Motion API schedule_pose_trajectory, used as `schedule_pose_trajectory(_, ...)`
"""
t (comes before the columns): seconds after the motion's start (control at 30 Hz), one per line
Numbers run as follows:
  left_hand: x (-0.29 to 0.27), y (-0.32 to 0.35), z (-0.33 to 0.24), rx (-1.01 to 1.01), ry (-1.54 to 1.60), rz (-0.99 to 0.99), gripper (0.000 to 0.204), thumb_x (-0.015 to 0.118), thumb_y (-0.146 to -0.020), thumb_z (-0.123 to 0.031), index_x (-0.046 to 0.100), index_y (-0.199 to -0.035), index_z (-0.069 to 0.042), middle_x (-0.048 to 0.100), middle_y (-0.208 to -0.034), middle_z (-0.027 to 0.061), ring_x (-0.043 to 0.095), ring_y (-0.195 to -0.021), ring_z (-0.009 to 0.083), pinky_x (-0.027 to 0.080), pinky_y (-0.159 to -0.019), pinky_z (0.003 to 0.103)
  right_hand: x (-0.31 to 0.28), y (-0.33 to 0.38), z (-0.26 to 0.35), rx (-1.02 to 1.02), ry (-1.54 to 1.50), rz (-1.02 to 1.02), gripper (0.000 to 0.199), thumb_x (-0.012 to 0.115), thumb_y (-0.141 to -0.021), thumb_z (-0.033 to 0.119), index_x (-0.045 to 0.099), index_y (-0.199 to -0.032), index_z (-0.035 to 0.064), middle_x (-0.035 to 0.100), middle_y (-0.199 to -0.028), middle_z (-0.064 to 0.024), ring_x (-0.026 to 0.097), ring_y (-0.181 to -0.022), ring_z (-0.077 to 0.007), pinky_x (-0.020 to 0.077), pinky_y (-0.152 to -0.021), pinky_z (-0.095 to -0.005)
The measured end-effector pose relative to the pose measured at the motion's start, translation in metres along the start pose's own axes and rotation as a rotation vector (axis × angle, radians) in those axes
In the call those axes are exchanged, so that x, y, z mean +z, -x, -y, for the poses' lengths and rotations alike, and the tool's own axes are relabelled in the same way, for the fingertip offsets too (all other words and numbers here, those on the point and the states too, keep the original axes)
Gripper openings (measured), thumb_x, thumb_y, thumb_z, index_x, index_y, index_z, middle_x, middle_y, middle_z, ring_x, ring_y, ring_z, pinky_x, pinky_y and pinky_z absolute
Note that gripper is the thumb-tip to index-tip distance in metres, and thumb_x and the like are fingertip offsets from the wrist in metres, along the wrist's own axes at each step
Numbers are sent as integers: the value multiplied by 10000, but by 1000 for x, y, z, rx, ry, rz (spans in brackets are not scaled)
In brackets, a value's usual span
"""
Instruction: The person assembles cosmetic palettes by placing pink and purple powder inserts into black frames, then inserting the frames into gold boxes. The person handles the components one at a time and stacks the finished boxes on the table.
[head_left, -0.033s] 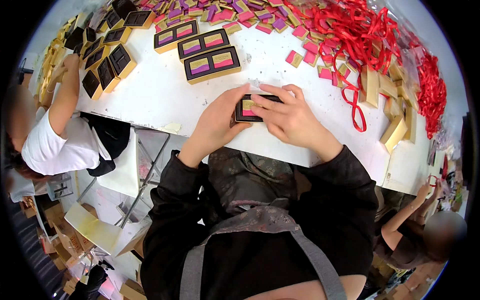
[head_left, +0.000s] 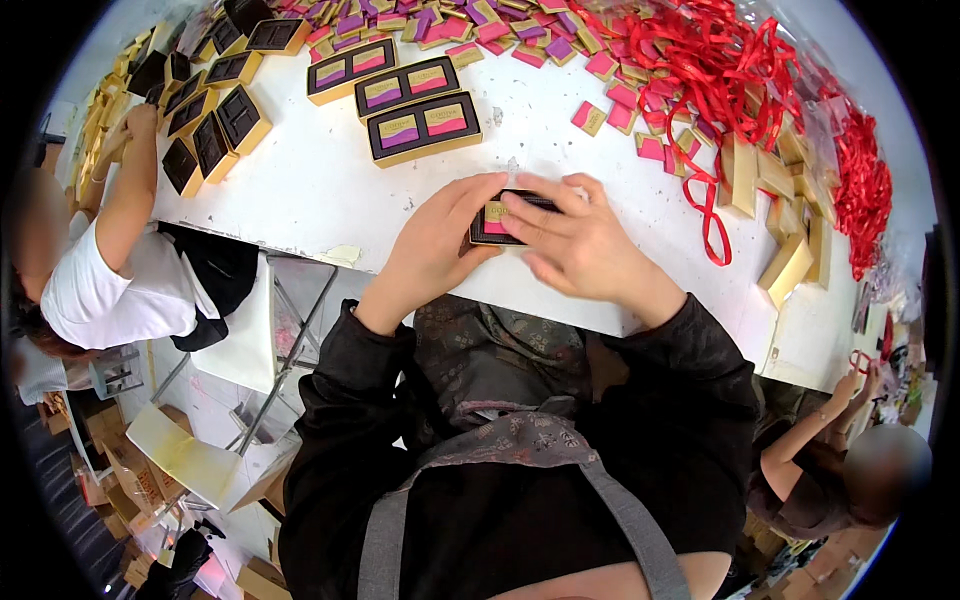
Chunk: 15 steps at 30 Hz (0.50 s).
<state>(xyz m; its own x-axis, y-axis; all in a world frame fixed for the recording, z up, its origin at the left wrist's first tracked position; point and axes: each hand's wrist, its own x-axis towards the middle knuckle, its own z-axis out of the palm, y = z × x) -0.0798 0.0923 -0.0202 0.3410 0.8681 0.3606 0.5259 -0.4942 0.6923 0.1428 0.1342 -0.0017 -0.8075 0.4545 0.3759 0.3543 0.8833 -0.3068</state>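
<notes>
Close in front of me at the table's near edge is a small box with a black inner tray (head_left: 494, 239). In its left part lies a pink and gold wrapped square piece (head_left: 494, 222). My left hand (head_left: 437, 225) curls around the box's left end, thumb at the near side and fingers at the far side. My right hand (head_left: 590, 240) reaches across the box from the right with its fingers spread. Two of its fingertips rest on the wrapped piece, while its thumb stands apart below. These fingers hide most of the box's right half.
Beyond my hands stand filled two-piece boxes (head_left: 424, 134); gold boxes with empty black trays (head_left: 212, 148) lie to the left. Wrapped pieces (head_left: 500, 30), red ribbons (head_left: 700, 70) and plain gold boxes (head_left: 790, 268) cover the far and right table. People work at left (head_left: 120, 270) and right (head_left: 815, 455).
My right hand has shifted slightly, and its thumb has moved a little left. The left hand and the box have barely moved.
</notes>
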Motion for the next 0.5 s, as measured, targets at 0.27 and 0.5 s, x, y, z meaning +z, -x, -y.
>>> schedule_pose_trajectory(0.27, -3, 1, 0, 23, -138, 34, 591, 757, -732, -90, 583, -1292, -160, 498, -1348, 165, 527, -1162, 359, 466, -942, 400, -3, -75, -149, 4, 574, -362, 235, 617, -815, 114, 690, -1038, 126, 671, -1028, -78, 607, -941, -268, 468, -841, -380)
schedule_pose_trajectory(0.5, -2, 2, 3, -33, -283, 18, 558, 742, -745, -125, 598, -1281, -181, 493, -1352, 147, 514, -1178, 363, 392, -1048, 502, -11, -75, -142, 166, 282, -230, 197, 646, -832, 163, 690, -1014, 103, 661, -941, -104, 594, -941, -264, 474, -847, -380)
